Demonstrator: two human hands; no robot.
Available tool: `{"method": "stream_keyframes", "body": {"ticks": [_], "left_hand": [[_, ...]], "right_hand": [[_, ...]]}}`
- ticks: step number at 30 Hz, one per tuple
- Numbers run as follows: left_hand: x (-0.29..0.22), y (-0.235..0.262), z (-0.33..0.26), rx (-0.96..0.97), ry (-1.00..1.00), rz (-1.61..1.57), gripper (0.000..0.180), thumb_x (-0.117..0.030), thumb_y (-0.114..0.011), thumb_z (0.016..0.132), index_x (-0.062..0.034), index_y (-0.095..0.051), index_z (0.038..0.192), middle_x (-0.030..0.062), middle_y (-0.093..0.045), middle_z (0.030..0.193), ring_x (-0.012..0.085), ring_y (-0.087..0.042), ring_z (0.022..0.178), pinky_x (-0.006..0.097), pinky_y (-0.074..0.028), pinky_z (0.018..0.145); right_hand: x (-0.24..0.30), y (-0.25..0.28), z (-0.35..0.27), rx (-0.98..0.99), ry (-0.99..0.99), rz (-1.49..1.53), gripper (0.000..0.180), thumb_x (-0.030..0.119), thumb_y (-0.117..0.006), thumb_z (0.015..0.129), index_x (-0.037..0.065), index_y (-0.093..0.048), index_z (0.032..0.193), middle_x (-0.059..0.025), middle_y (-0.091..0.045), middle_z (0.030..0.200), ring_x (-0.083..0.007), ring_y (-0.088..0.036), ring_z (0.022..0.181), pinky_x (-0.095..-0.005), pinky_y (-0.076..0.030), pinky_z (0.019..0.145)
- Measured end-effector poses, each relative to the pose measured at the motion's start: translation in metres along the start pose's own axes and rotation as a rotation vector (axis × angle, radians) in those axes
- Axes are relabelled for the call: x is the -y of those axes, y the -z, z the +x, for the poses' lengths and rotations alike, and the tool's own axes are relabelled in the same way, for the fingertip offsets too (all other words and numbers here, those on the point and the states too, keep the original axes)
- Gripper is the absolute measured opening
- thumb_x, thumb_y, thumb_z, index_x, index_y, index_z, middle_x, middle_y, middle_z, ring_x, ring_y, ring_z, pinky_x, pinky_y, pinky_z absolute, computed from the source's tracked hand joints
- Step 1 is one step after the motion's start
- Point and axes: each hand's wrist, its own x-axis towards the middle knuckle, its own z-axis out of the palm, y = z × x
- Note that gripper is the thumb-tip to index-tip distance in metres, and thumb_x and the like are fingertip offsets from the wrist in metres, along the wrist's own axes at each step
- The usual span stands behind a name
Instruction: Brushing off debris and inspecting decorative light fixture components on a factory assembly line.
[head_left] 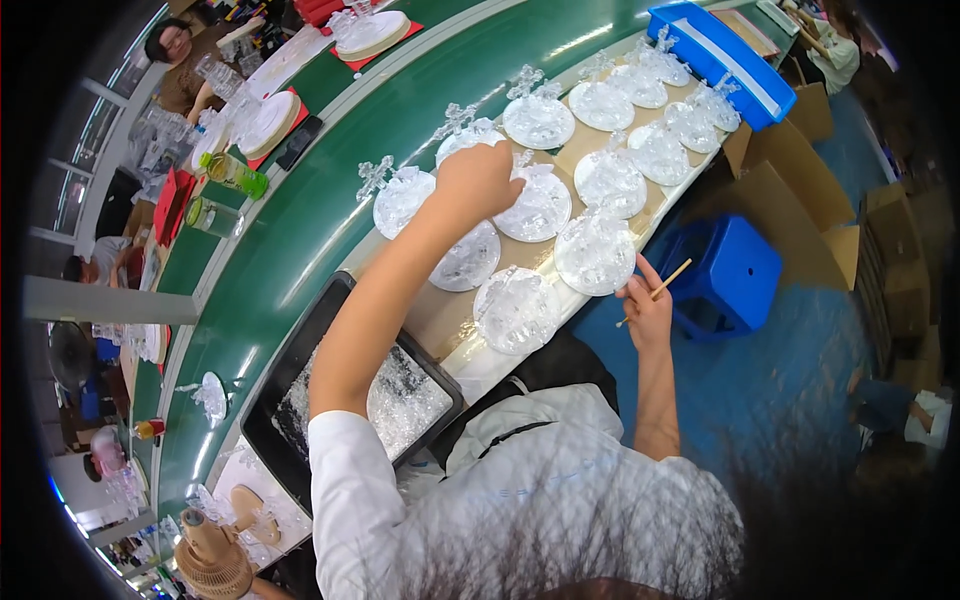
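Rows of round white discs [515, 310] topped with clear, crystal-like pieces cover a brown board [425, 315]. Over the middle of the rows, my left hand [478, 182] is bent down with its fingers closed at a disc [535, 205]; what they grip is hidden. Clear cross-shaped ornaments [375, 178] stand up at the far edge of several discs. At the near right edge of the board, my right hand [648, 308] holds a thin wooden stick [668, 280] between its fingers. Its fingertips are close to the rim of the nearest right disc [595, 255].
A black tray [452, 385] of clear granules lies left of me. Beyond the board runs a green conveyor belt [300, 225]. A blue bin [725, 60] stands at the far right, with a blue stool [735, 275] and cardboard boxes [800, 185] below. Other people work across the belt.
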Motion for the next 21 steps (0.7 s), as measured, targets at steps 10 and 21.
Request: {"method": "stream_keyframes", "body": {"ticks": [10, 21], "left_hand": [[0.0, 0.056, -0.175, 0.008, -0.148, -0.018, 0.028, -0.029, -0.065, 0.09, -0.0027, -0.061, 0.083, 0.0151, -0.064, 0.067, 0.0345, -0.066, 0.064, 0.046, -0.052, 0.057], [0.044, 0.029, -0.244, -0.036, 0.013, -0.215, 0.019, -0.023, -0.067, 0.088, -0.0045, -0.066, 0.093, 0.0138, -0.068, 0.079, 0.0347, -0.067, 0.074, 0.045, -0.053, 0.066]], "right_hand": [[-0.002, -0.001, 0.005, 0.02, 0.015, -0.017, 0.049, -0.003, -0.05, 0.094, -0.008, -0.047, 0.143, -0.0137, -0.066, 0.099, -0.0075, -0.056, 0.062, -0.017, -0.031, 0.041], [-0.004, -0.013, 0.006, -0.003, 0.014, -0.052, 0.053, 0.0, -0.049, 0.096, -0.003, -0.042, 0.148, -0.0082, -0.059, 0.105, -0.0074, -0.057, 0.07, -0.0173, -0.031, 0.042]]}}
